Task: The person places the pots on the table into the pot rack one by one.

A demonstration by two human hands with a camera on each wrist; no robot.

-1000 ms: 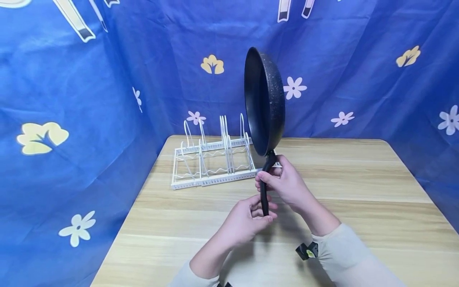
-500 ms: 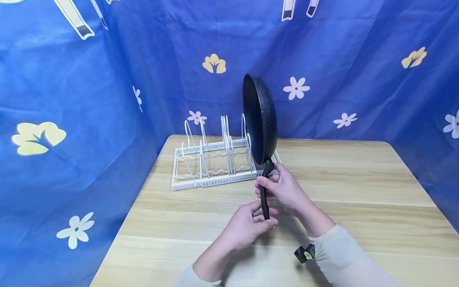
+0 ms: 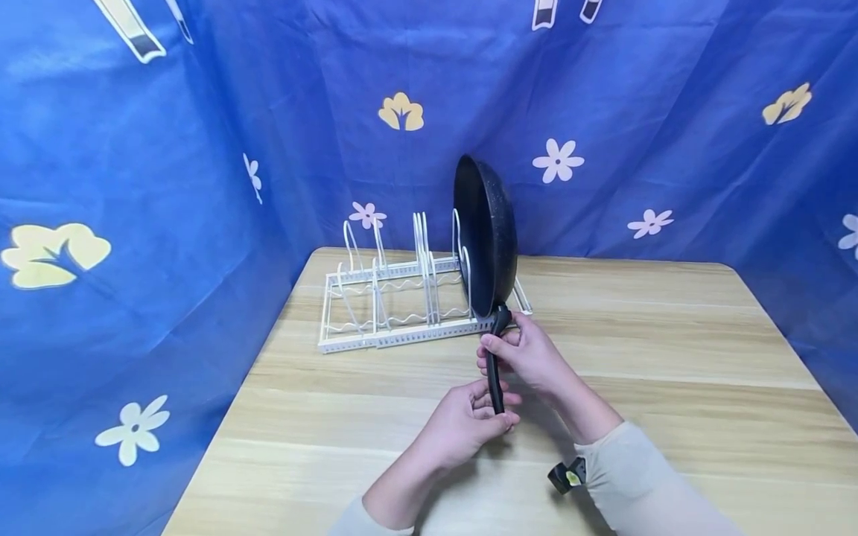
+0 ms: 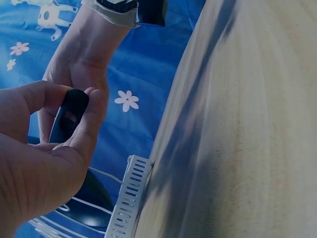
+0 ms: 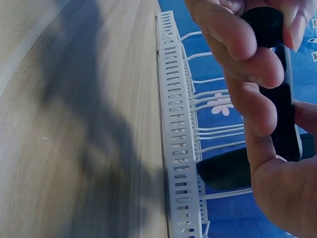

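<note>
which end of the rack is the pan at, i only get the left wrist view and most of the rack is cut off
Observer: The head view puts the pan at the right end of the rack.
Operator: ok and which way is its hollow side facing
Observer: Mostly left in the head view, toward the longer part of the rack.

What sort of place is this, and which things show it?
Probably a staged tabletop set-up: patterned blue cloth hangs behind and beside a wood-grain table that bears a white wire rack.
</note>
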